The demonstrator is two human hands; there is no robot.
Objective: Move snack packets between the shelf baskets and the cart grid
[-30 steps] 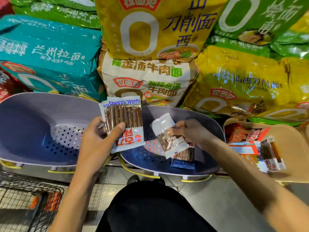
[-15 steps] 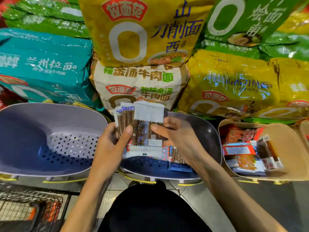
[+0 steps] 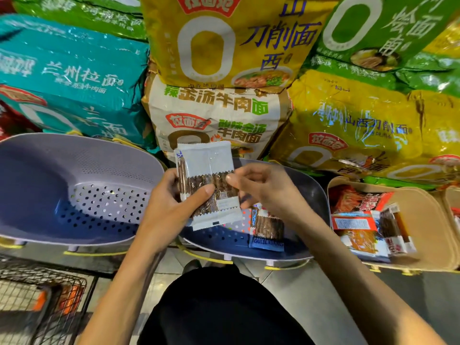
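My left hand point(image 3: 171, 210) grips a small stack of white snack packets point(image 3: 209, 180) with brown sticks showing through, thumb pressed across the front one. My right hand point(image 3: 268, 192) pinches the right edge of the same stack with thumb and fingers. The stack hovers over the left rim of the middle purple basket point(image 3: 316, 210). Another snack packet point(image 3: 267, 229) with a blue bottom strip lies inside that basket, just below my right hand. The left purple basket point(image 3: 74, 170) shows a perforated bottom with nothing on it. The wire cart grid point(image 3: 37, 302) sits at the lower left.
A beige basket point(image 3: 423, 207) on the right holds several red and orange snack packets point(image 3: 361, 220). Large noodle bags point(image 3: 216, 115) in teal, yellow, white and green are stacked behind the baskets. My dark-clothed body point(image 3: 219, 310) fills the bottom centre above the tiled floor.
My right hand lifted a packet out of the middle basket and brought it against the packet in my left hand. Both hands now hold the stack together, slightly higher.
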